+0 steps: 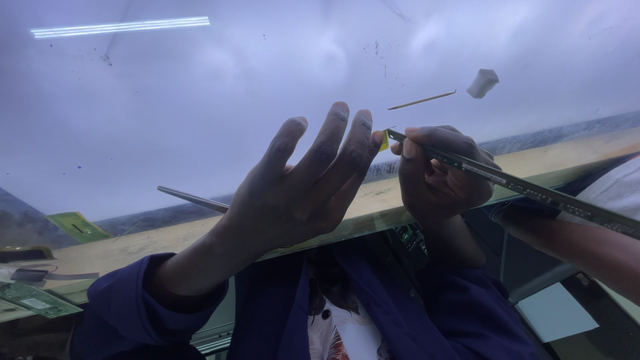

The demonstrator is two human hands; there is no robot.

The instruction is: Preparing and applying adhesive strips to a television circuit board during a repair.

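Observation:
My left hand [300,193] is open, fingers spread, its palm against a large glossy white panel [200,100] that fills the upper view. My right hand [440,173] is closed on a long thin dark strip [533,193] that runs off to the lower right. The strip's near end carries a small yellow tab [384,140], which touches my left fingertips. Both my sleeves are dark blue.
A thin wooden stick [421,101] and a crumpled white scrap [482,83] lie on the panel beyond my right hand. A slim metal rod [193,199] lies left of my wrist. Green circuit boards [33,300] sit at the far left. Another person's forearm [587,247] reaches in from the right.

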